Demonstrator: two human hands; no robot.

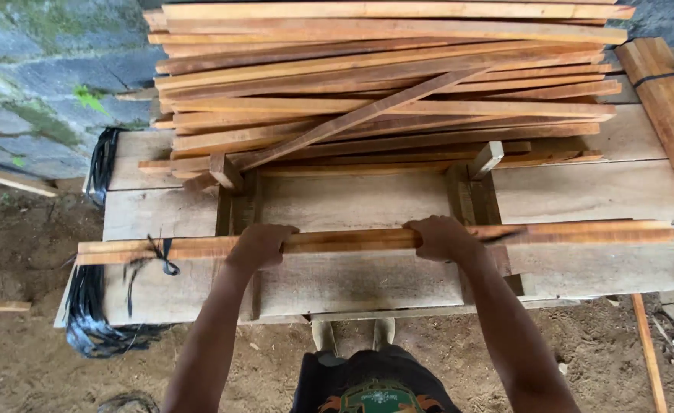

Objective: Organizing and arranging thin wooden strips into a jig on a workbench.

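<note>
**Kid:** What are the hands doing right now?

**Helper:** Both hands grip one bundle of long thin reddish-brown wooden strips (367,239). The left hand (260,245) is curled shut over the top of the bundle. The right hand (440,237) is curled shut over it too, a bit further along toward 3 o'clock.

**Kid:** Where is that bundle?

**Helper:** It lies flat across the front of the rough pale plank desk (352,283), running from 9 o'clock to 3 o'clock. It rests between two short upright wooden posts (226,172) that stick up from the desk, one on each side.

**Kid:** Is the bundle tied up?

**Helper:** Only partly, I think. A black plastic strap (161,260) is knotted around the end at 9 o'clock. I see no strap on the end at 3 o'clock, so that end looks left to do.

**Kid:** And the big pile?

**Helper:** At 12 o'clock there is a big loose heap of long thin wooden strips (383,84). They lie every which way, and one slants across the rest. None of them look tied, so a lot of wood is waiting.

**Kid:** Is anything finished?

**Helper:** At 2 o'clock a neat strapped bundle of wooden strips (665,107) lies on the desk edge with a black band around it. That one looks done.

**Kid:** What is the black stuff at 8 o'clock?

**Helper:** More loose black strapping (96,325) hangs off the desk corner, down to the brown dirt ground (16,367).
</note>
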